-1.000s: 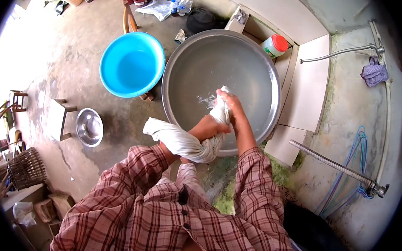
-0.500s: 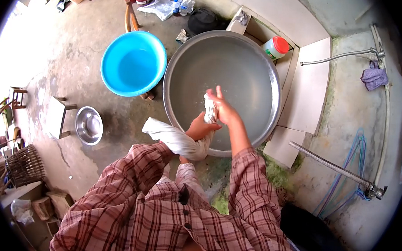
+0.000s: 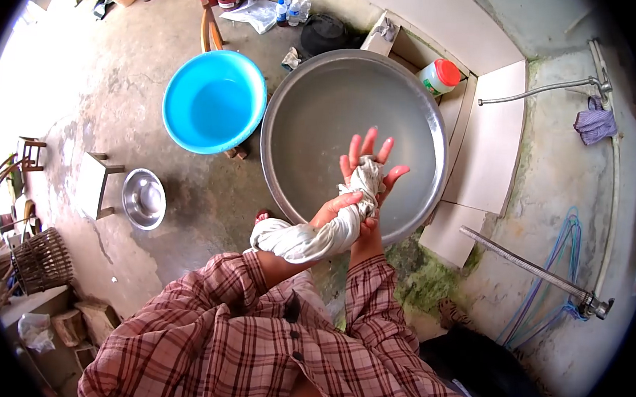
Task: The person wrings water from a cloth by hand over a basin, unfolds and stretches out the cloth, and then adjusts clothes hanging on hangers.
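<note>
A twisted white cloth [image 3: 308, 241] drapes over my left forearm and runs up in a tight roll to my right palm. My left hand [image 3: 330, 210] is closed around this roll, just short of my right wrist. Palm up, my right hand [image 3: 383, 177] has its fingers spread, and the end of the cloth lies across the palm. Both hands are over the near part of a large metal basin [image 3: 270, 168], which holds cloudy water.
To the left of the basin stands a blue plastic basin [image 3: 171, 117] of water. A small steel bowl [image 3: 143, 199] sits by a low stool [image 3: 93, 185]. A red-lidded jar [image 3: 439, 76] is on the ledge. A tap with a hose [image 3: 532, 266] juts from the right wall.
My right hand has rolled over to palm up and its fingers have spread. Both hands and the cloth have shifted to the right, and the cloth's loose end has swung in over my left forearm.
</note>
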`<state>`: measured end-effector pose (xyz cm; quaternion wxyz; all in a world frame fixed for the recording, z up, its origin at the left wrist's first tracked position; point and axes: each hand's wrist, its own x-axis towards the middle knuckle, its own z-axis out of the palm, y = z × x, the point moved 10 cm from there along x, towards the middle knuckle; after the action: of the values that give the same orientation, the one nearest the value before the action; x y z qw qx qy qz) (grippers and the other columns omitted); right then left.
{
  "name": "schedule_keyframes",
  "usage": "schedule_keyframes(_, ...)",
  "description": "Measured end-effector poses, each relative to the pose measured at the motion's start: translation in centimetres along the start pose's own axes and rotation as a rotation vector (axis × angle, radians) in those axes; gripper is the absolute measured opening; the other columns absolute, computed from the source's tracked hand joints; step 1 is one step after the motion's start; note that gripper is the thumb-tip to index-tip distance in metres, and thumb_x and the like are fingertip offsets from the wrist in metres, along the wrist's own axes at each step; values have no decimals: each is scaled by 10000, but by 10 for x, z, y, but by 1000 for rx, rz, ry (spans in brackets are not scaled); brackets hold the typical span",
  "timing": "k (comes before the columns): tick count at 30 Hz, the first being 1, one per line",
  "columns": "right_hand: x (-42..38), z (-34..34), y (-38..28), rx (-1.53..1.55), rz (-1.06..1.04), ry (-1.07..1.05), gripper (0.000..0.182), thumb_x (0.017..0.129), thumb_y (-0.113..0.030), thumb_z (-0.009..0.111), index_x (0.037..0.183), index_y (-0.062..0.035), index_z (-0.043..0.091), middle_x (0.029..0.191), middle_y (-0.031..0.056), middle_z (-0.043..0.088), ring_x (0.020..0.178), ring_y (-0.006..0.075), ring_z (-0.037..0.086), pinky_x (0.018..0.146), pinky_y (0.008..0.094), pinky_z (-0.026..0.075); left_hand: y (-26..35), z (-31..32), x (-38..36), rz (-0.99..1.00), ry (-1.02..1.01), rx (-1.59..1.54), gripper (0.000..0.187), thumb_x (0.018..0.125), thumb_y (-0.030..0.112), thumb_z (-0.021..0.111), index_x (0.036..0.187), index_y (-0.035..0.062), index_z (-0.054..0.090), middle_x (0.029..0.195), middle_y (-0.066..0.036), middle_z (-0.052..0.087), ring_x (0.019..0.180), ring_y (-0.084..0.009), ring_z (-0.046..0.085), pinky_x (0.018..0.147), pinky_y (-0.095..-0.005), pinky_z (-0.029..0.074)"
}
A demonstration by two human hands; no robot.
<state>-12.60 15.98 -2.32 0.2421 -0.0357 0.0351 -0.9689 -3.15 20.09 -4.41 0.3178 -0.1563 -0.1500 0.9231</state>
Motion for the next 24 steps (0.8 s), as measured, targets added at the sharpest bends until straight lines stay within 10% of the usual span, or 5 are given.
schedule_keyframes(3, 7, -4, -9, 45, 202, -139, 380, 955, -404, 497, 1138, -93, 619, 878, 25, 536, 866, 194, 556, 801, 445, 546, 6, 16, -14, 100, 190, 380, 372, 857, 222, 662, 1111, -29, 558, 943, -134, 629, 819, -187, 621, 645, -306, 511)
schedule_keyframes(6, 5, -9, -15, -477, 381, 295, 418, 939, -362, 562, 1118, 15, 579, 681, 3, 481, 653, 131, 530, 632, 343, 509, 29, 28, -23, 149, 399, 870, 329, 822, 219, 692, 1013, -30, 593, 869, -114, 645, 753, -184, 637, 652, -311, 509)
schedule_keyframes(13, 17, -58, -11, -1229, 440, 493, 76, 937, -96, 500, 910, -38, 541, 591, 26, 443, 446, 125, 445, 394, 328, 447, 80, -16, -15, 354, 616, 1408, 289, 696, 183, 765, 871, -10, 638, 742, -74, 645, 689, -174, 627, 657, -315, 489)
schedule_keyframes(17, 18, -60, -13, -2011, 49, 357, 133, 956, -140, 471, 885, -28, 475, 639, 172, 581, 512, 249, 593, 469, 387, 451, 110, -50, -21, 516, 877, 1817, 606, 661, 268, 786, 1066, -89, 510, 870, -212, 666, 835, -319, 665, 765, -398, 506)
schedule_keyframes(24, -3, -91, -27, -1315, -13, 471, 117, 941, -141, 501, 962, -30, 533, 687, 46, 547, 589, 112, 520, 550, 272, 442, 102, -39, -19, 378, 554, 1438, 634, 718, 228, 735, 1201, -48, 431, 1035, -191, 604, 971, -261, 619, 822, -360, 498)
